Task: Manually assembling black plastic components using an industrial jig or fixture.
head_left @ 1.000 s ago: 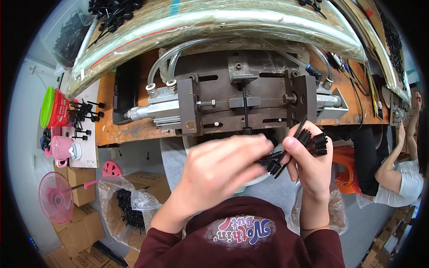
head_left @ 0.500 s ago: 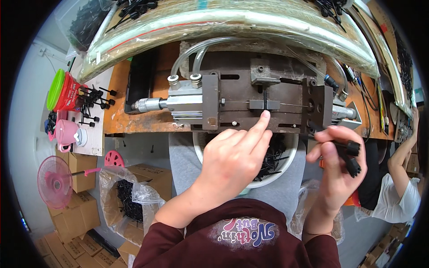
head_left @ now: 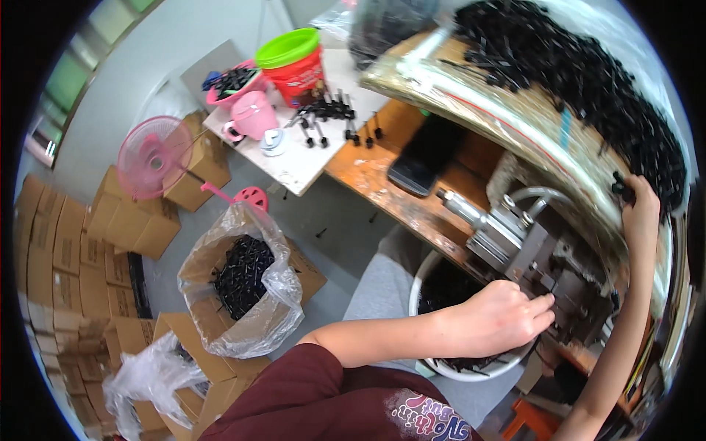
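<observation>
My left hand (head_left: 500, 316) is at the dark metal fixture (head_left: 540, 253), its fingers curled together near the clamp block. What they hold, if anything, is hidden by the hand. Farther off to the right, my right hand (head_left: 641, 198) grips black stick-like parts with knobbed ends (head_left: 622, 187), at the edge of a plastic-wrapped shelf. A big heap of similar black parts (head_left: 588, 84) covers that shelf. Below my left forearm stands a white tub (head_left: 414, 309) with more black parts inside. A silver cylinder (head_left: 496, 242) with clear hoses is joined to the fixture.
A plastic-lined box (head_left: 198, 294) of black parts stands on the floor at left, near a pink fan (head_left: 154, 156) and stacked cartons (head_left: 70, 250). On the white side table (head_left: 294, 173) are a red bucket (head_left: 300, 77), a pink mug (head_left: 254, 115) and several black parts.
The view has turned left. My right hand has moved from beside the fixture up to the shelf heap, still with black parts. My left hand's pointing finger has curled in at the fixture.
</observation>
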The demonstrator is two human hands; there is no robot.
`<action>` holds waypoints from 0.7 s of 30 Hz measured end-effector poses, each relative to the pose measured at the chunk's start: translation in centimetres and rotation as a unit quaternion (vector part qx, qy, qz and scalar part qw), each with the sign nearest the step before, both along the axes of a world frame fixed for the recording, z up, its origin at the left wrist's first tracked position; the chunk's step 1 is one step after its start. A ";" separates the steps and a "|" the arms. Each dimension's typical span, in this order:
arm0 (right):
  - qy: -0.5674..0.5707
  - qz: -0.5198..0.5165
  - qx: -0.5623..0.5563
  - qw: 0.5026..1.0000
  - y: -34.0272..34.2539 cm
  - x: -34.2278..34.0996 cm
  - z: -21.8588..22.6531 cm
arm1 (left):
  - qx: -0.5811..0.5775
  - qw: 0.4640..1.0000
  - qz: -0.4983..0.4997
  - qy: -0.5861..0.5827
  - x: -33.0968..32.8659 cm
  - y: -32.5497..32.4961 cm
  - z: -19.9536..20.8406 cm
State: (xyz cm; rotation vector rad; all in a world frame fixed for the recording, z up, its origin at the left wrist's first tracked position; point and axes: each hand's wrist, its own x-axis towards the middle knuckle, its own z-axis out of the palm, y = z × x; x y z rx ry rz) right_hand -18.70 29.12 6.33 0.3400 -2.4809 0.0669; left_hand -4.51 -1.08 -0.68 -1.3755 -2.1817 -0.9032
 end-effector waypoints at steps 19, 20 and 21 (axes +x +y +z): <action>0.023 -0.013 -0.002 1.000 -8.6 9.5 0.3 | 0.245 0.671 0.668 -0.209 -16.0 -45.0 -4.3; 0.033 0.005 0.001 0.999 -9.8 10.5 0.4 | 0.226 0.668 0.675 -0.217 -15.7 -45.3 -4.1; 0.042 0.024 0.004 0.999 -11.0 11.5 0.6 | 0.207 0.664 0.682 -0.225 -15.4 -45.6 -3.7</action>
